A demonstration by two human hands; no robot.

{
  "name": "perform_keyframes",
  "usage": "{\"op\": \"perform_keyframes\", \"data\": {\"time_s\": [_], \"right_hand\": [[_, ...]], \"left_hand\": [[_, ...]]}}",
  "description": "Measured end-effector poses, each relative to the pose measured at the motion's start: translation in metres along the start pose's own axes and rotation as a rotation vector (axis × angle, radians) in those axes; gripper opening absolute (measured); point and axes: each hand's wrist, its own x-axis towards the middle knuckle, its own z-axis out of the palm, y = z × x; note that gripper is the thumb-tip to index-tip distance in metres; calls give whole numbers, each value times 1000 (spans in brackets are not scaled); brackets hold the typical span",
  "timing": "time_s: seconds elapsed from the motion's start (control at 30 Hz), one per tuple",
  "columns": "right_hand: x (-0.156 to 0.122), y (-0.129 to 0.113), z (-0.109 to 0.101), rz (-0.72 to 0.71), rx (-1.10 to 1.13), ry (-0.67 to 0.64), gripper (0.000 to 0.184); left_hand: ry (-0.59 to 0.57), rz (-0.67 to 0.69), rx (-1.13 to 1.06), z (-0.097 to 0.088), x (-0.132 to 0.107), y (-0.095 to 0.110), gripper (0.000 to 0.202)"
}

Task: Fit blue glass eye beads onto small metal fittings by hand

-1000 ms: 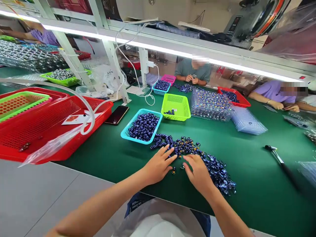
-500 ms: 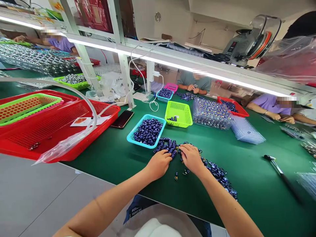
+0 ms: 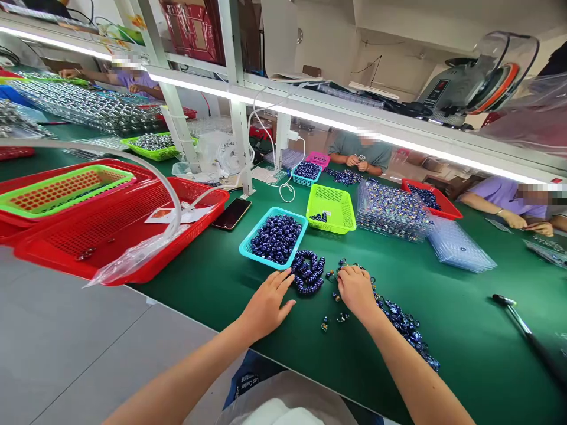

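My left hand (image 3: 268, 302) lies with fingers stretched out and thumb apart, its fingertips at the edge of curved rows of dark blue shiny beads (image 3: 309, 273). My right hand (image 3: 357, 290) rests on loose dark blue metallic pieces, its fingers bent down and together; what is under the fingertips is hidden. From there a pile of such loose pieces (image 3: 405, 323) trails toward the near right. A few small pieces with gold-coloured parts (image 3: 325, 323) lie between my hands. Just beyond my left hand, a light blue basket (image 3: 248, 255) holds many dark blue beads (image 3: 275, 237).
A lime green basket (image 3: 339, 218) holds a few beads behind the rows. Clear trays of beads (image 3: 392, 209) stand farther right, near a hammer (image 3: 522, 324). A phone (image 3: 233, 213) and red baskets (image 3: 146, 268) are on the left. Co-workers (image 3: 361, 154) sit across the table.
My left hand has drawn back left from the bead rows, and its fingers have straightened. My right hand stays over the loose pieces, now farther from the rows. The view has shifted slightly.
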Motion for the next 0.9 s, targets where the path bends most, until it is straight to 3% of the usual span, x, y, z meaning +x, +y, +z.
{"op": "perform_keyframes", "data": {"time_s": [0.13, 0.27, 0.43, 0.67, 0.8, 0.9], "right_hand": [[-7, -23, 2, -14, 97, 38, 35], [-11, -51, 22, 4, 200, 42, 48], [16, -61, 48, 140, 250, 25, 54], [78, -72, 56, 168, 291, -44, 47], [83, -80, 56, 165, 339, -74, 38], [81, -77, 52, 136, 419, -79, 39]], "left_hand": [[-25, -58, -9, 11, -4, -10, 66], [-43, -98, -33, 23, 0, -9, 75], [-133, -199, -89, 30, 12, 2, 91], [-85, -207, -161, 53, 38, 2, 118], [-39, -208, -166, 60, 46, -10, 123], [-46, -230, -154, 52, 45, -18, 124]]}}
